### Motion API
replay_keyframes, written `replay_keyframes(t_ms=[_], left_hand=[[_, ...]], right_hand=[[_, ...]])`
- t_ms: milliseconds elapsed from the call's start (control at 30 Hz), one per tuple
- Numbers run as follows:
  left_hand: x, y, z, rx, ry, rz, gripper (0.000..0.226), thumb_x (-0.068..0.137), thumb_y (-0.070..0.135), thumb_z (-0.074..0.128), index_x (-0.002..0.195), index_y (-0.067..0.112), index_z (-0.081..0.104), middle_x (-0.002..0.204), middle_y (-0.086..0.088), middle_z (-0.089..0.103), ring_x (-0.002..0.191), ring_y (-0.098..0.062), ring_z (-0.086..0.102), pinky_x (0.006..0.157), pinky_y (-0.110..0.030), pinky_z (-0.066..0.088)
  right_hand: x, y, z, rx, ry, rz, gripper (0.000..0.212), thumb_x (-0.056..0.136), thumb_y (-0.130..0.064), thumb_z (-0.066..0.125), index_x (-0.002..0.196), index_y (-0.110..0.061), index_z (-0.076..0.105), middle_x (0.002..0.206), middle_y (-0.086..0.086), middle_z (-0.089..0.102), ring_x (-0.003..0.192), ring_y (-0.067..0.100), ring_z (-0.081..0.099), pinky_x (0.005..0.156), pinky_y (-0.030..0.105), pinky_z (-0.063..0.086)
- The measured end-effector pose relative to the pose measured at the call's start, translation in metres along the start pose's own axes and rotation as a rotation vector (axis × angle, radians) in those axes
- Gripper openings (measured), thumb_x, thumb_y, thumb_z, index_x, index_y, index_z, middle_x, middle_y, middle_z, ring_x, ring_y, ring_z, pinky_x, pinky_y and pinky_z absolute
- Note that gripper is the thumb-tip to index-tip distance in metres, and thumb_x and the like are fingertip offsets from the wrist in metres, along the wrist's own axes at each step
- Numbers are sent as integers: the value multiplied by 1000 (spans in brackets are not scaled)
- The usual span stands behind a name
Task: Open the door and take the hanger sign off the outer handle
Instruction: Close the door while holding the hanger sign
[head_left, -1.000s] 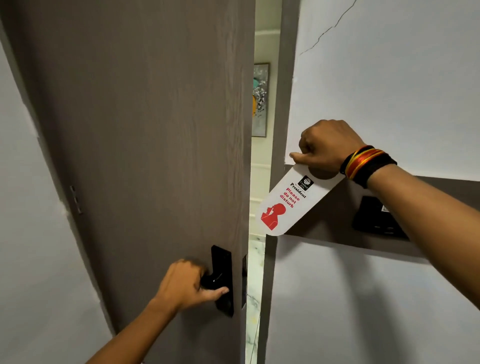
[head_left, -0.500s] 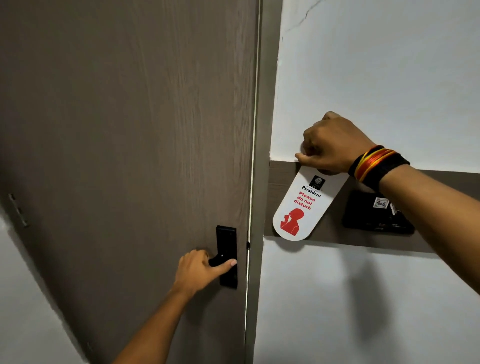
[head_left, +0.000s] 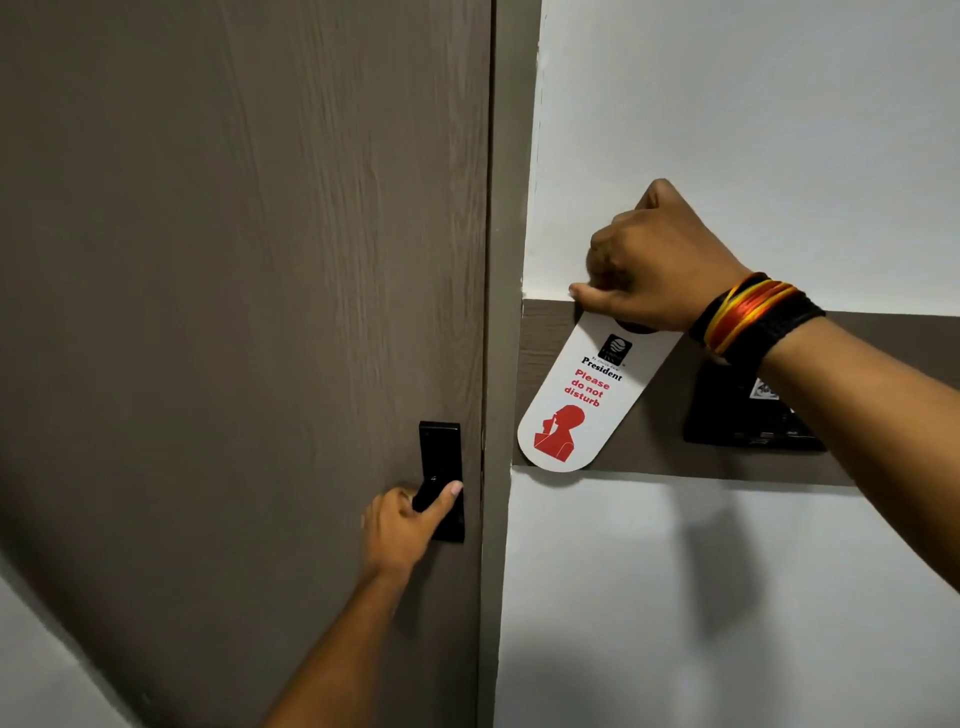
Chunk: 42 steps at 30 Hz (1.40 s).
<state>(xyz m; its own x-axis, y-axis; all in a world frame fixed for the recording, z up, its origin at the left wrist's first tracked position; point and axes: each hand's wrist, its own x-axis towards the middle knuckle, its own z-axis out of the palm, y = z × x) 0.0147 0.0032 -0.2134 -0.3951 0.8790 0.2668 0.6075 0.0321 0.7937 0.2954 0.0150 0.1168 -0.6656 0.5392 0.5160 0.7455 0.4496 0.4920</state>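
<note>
A: What is changed from 1 second ago?

B: The gap beside the door frame (head_left: 501, 364) is gone. The door (head_left: 234, 312) is now seen shut flush against the frame, where a strip of hallway was visible before. The lever handle (head_left: 434, 491) is gripped by the left hand (head_left: 402, 525), fingers curled round it and the thumb laid along its top.

A: And the sign?

B: The hanger sign (head_left: 582, 405) is held just right of the frame, pinched at its top by the closed right hand (head_left: 649, 270) and hanging tilted. It is judged to be already off the outer handle, so the task appears finished apart from releasing the lever.

A: The surroundings?

B: A white wall (head_left: 727, 130) is seen right of the frame, crossed by a brown band (head_left: 649, 452). A black wall unit (head_left: 748, 415), possibly a card holder, is mounted on the band, partly hidden by the wrist.
</note>
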Motion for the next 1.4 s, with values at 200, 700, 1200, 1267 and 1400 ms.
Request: replay_keyframes(t_ms=[200, 700, 1200, 1267, 1400], left_hand=[[8, 4, 5, 24, 6, 36, 88, 54, 109, 38, 52, 21, 27, 46, 4, 34, 44, -15, 34, 50, -34, 40], [32, 3, -4, 277, -15, 202, 90, 57, 109, 28, 49, 19, 28, 43, 5, 31, 40, -16, 34, 48, -34, 39], [42, 54, -50, 869, -285, 375, 84, 77, 97, 31, 51, 18, 44, 51, 3, 50, 49, -14, 51, 64, -31, 50], [30, 68, -59, 816, -216, 368, 77, 86, 88, 35, 58, 17, 47, 55, 0, 52, 53, -19, 53, 65, -34, 54], [-1, 100, -69, 364, -65, 531, 41, 105, 50, 43, 77, 21, 50, 70, 2, 60, 62, -22, 56, 60, -33, 43]], right_hand=[[2, 2, 2, 20, 15, 10, 46, 97, -45, 53, 61, -15, 55, 73, 2, 68, 68, 27, 58, 86, 35, 24], [3, 2, 11, 50, 46, 42, 46, 96, -47, 53, 63, -16, 58, 75, 1, 70, 70, 25, 59, 90, 39, 27], [5, -10, 0, 25, -32, 98, 50, 98, -45, 49, 67, -10, 67, 76, 3, 72, 71, 25, 59, 93, 39, 33], [2, -11, -6, 73, -61, 124, 50, 98, -47, 50, 67, -10, 67, 74, 3, 72, 71, 24, 57, 96, 39, 36], [-6, -22, -14, 126, -25, 83, 52, 97, -49, 51, 65, -11, 66, 69, 1, 68, 67, 22, 55, 94, 36, 36]])
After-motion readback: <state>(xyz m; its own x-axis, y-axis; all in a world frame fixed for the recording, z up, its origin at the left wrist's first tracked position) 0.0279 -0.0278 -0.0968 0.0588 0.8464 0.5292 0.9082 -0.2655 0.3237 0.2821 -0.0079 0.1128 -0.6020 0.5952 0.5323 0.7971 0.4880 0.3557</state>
